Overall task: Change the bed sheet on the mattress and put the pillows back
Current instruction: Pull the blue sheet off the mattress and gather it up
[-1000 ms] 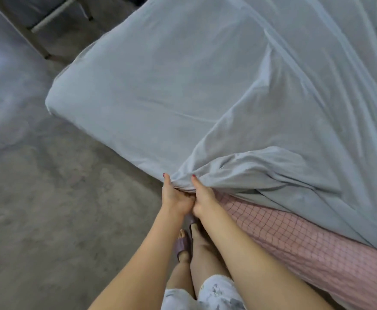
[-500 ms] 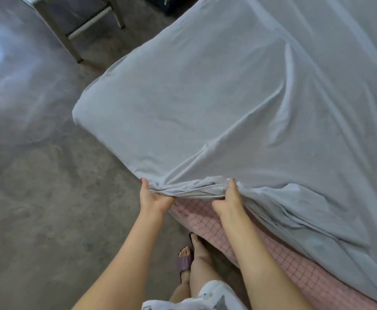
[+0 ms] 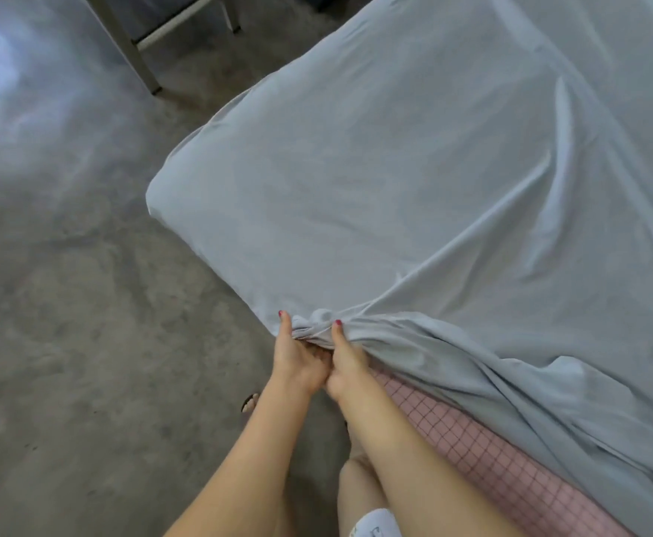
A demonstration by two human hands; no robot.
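Observation:
A pale grey bed sheet (image 3: 414,195) lies spread over the mattress, pulled down over its far left corner. Its near edge is bunched up at the mattress side. My left hand (image 3: 297,354) and my right hand (image 3: 346,360) grip that bunched edge side by side, thumbs on top, fingers tucked under the cloth. To the right of my hands the pink checked mattress cover (image 3: 483,451) shows bare below the sheet's loose edge. No pillows are in view.
Grey concrete floor (image 3: 84,323) stretches along the left of the bed. Metal legs of a stool or frame (image 3: 138,60) stand at the top left, near the mattress corner. My legs and a sandalled foot (image 3: 250,403) are close against the bed side.
My hands, spread apart along the sheet edge half a second ago, have come together again on one bunch. The view has shifted so the mattress corner lies further right.

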